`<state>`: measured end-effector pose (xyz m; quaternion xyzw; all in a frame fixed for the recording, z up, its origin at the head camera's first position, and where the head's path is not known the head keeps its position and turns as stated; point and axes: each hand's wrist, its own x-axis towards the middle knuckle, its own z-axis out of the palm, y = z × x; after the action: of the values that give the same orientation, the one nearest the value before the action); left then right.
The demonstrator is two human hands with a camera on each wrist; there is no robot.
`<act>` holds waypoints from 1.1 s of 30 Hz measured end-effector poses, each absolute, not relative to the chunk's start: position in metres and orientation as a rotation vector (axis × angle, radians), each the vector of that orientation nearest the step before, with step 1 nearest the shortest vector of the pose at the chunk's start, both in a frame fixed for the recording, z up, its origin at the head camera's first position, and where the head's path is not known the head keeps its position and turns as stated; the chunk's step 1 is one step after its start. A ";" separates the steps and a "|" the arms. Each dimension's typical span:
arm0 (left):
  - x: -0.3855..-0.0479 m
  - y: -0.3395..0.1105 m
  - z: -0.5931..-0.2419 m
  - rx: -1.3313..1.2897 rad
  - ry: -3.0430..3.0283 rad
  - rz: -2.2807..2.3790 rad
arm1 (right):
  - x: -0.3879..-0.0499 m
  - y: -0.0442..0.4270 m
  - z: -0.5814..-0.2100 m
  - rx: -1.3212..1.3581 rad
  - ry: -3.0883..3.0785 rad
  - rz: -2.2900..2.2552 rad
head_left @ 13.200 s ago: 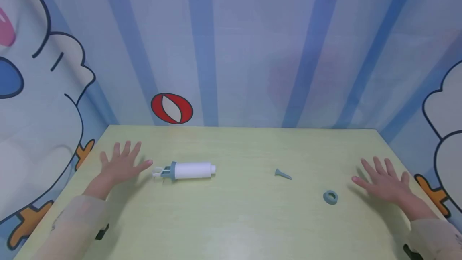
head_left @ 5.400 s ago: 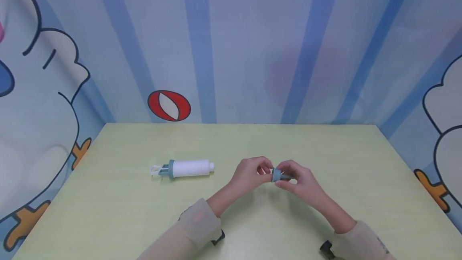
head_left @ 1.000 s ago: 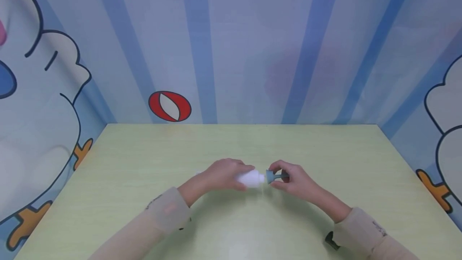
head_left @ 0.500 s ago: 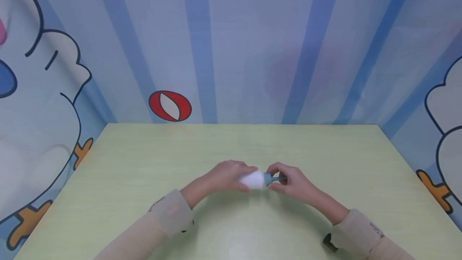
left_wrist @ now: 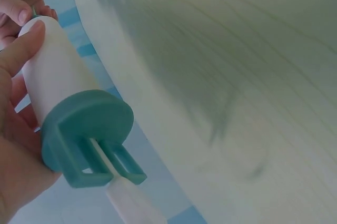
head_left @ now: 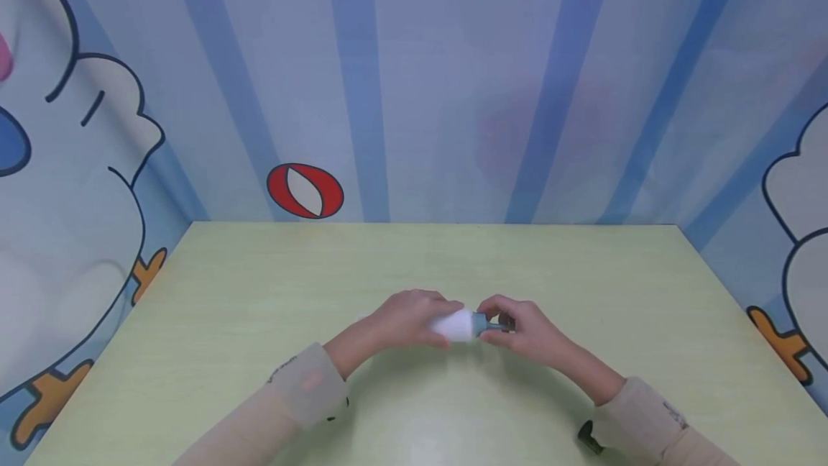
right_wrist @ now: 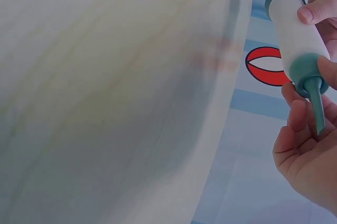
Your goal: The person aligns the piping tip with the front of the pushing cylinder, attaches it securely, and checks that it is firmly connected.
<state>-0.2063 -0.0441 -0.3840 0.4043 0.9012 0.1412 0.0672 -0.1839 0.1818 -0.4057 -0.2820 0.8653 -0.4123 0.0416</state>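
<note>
My left hand (head_left: 407, 318) grips the white tube (head_left: 455, 325) around its body, above the table. In the left wrist view the tube (left_wrist: 60, 66) has a teal flanged end (left_wrist: 89, 124) with a white plunger rod (left_wrist: 129, 200) coming out. At the other end my right hand (head_left: 533, 329) pinches the teal ring (head_left: 479, 323) between thumb and fingers. The right wrist view shows the ring (right_wrist: 305, 68) against the tube's end, with the thin teal nozzle (right_wrist: 316, 105) pointing out of it past my right hand (right_wrist: 310, 155).
The pale yellow-green table (head_left: 259, 272) lies under both hands. Behind it stands a blue striped backdrop (head_left: 440, 92) with a printed red and white ball (head_left: 305, 191) and cartoon figures at both sides.
Earlier the tube, nozzle and ring lay apart on the table; later both hands held the ring and nozzle. Since a second ago, the gap between tube and ring has closed.
</note>
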 end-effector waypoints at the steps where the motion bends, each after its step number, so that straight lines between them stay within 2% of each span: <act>1: -0.206 -0.044 -0.384 1.223 2.722 0.415 | -0.184 0.182 -0.406 -0.868 2.649 -1.261; 22: -0.203 -0.043 -0.383 1.255 2.751 0.349 | -0.186 0.182 -0.409 -0.839 2.491 -1.360; 33: -0.204 -0.045 -0.386 1.224 2.758 0.371 | -0.188 0.181 -0.407 -0.847 2.530 -1.251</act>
<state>-0.2043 -0.0454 -0.3861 0.4022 0.9060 0.1220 0.0508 -0.1878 0.1805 -0.4073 -0.2860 0.8545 -0.4226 0.0972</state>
